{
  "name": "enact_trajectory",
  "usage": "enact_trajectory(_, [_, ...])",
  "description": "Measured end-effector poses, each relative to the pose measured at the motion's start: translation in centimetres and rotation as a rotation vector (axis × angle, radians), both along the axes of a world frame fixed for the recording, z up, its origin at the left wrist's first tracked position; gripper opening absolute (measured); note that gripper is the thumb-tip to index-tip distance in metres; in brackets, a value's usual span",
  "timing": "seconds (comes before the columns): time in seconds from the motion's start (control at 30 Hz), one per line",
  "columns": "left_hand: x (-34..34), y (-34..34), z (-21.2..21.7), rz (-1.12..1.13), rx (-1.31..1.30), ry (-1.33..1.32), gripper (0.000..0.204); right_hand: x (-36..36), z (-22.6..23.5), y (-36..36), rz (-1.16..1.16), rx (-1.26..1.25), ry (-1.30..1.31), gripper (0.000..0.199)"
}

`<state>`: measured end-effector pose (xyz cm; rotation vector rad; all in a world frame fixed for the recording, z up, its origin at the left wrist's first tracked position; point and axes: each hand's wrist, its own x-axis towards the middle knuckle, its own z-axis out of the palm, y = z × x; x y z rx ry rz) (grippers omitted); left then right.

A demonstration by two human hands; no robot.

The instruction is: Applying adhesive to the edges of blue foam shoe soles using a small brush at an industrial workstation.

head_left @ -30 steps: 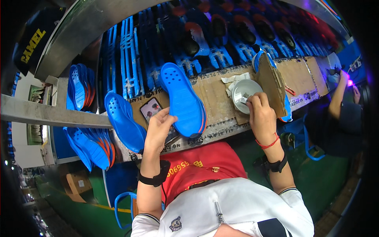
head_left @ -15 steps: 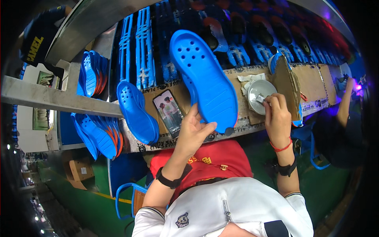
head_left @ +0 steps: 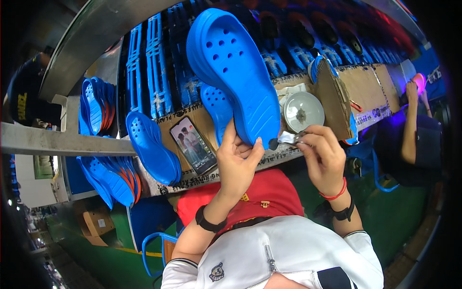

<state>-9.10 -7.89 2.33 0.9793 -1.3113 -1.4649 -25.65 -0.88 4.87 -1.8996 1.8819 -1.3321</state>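
My left hand [head_left: 239,161] grips a blue shoe sole [head_left: 240,82] by its lower end, fingers behind it and thumb on the edge. The sole is tilted up, with holes in its upper part and a small black patch at its lower tip. My right hand [head_left: 323,156] pinches a small whitish, shiny piece [head_left: 288,138] whose exact kind I cannot make out. Its tip is beside the black patch; whether they touch is unclear. Behind the right hand stands a white bowl [head_left: 315,107] with greyish residue at the bottom. Another blue sole [head_left: 215,103] shows partly behind the held one.
More blue soles [head_left: 153,151] lie at the left of the bench, with orange-edged stacks [head_left: 111,178] farther left. A phone [head_left: 193,144] shows a picture. A cardboard flap [head_left: 333,101] stands right of the bowl. Behind runs a conveyor with shoe parts; another person's arm [head_left: 410,120] is at right.
My right hand has left the bowl and moved down and left to the sole's lower tip, with the whitish piece. The held sole appears larger and nearer; the whole view has shifted a little.
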Motion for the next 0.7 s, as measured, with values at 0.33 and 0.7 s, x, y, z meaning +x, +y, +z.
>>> enact_trajectory(0.33, [-0.32, 0.64, 0.28, 0.046, -0.112, -0.038, 0.058, 0.53, -0.12, -0.39, 0.068, -0.038, 0.093, 0.018])
enact_trajectory(0.7, [-0.14, 0.59, 0.33, 0.054, -0.135, -0.055, 0.057, 0.77, -0.18, -0.58, 0.052, 0.003, -0.064, 0.016])
